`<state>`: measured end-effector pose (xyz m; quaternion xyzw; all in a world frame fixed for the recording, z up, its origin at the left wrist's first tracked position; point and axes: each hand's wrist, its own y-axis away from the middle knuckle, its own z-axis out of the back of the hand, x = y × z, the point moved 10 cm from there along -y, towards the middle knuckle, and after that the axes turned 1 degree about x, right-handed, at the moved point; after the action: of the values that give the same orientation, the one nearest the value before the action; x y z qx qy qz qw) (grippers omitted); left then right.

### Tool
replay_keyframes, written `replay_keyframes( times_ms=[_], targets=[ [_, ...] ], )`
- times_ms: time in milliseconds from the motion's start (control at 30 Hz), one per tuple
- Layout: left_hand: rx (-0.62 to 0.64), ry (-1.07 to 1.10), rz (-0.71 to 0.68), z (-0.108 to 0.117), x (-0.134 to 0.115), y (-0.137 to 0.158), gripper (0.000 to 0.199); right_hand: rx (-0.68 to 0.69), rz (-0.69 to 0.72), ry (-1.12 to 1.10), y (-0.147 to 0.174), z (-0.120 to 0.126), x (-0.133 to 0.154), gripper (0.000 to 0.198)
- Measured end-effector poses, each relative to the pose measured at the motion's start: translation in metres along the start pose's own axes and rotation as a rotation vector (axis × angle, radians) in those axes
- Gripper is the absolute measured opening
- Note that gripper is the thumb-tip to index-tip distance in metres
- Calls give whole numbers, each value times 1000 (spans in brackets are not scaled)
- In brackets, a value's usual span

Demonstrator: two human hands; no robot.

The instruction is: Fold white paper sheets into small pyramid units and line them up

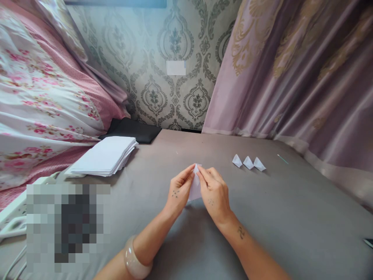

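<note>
Paper [195, 190] sits at the centre of the work, upright between the two hands, its pointed top pinched in the fingertips and its wider lower part hanging between the palms. Left hand [178, 191] grasps it from the nine o'clock side, thumb and forefinger near the tip; right hand [215, 192] grasps it from three o'clock in much the same way. Fingers hide part of the tip, so I cannot tell how sharp the fold is there. That tip looks the likeliest trouble spot: if one hand pulls harder than the other, the fold could skew or the thin point tear. A loose pinch could let the layers spring apart, and, held up off the cloth [276, 217], the paper has no firm backing, so a crease may come out soft or crooked. Just short of three o'clock from the hands stand three folded pieces [248, 163], small and light; a careless sweep of the right hand could knock them over. A swab [282, 159] lies beyond them at three. Just past nine, the stack [103, 155] has uneven edges, and a brush from the left sleeveless forearm might slide its upper sheets.
</note>
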<state>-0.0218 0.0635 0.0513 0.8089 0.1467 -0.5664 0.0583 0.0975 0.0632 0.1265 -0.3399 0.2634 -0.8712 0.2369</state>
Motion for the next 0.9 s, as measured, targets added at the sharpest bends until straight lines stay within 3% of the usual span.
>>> replay_keyframes(
  times_ms=[167,400,600,900],
  targets=[
    [5,-8,-14,1,0,-2,31,18,-69,-195,-3,-1,-8,30],
    [7,-28,-6,1,0,-1,31,91,-313,-564,-4,-16,-33,25],
    [32,36,11,-4,0,0,34,139,-474,-734,-2,-25,-45,27],
    [88,118,62,-11,-7,2,31,139,-367,-628,-5,-19,-33,24]
  ],
)
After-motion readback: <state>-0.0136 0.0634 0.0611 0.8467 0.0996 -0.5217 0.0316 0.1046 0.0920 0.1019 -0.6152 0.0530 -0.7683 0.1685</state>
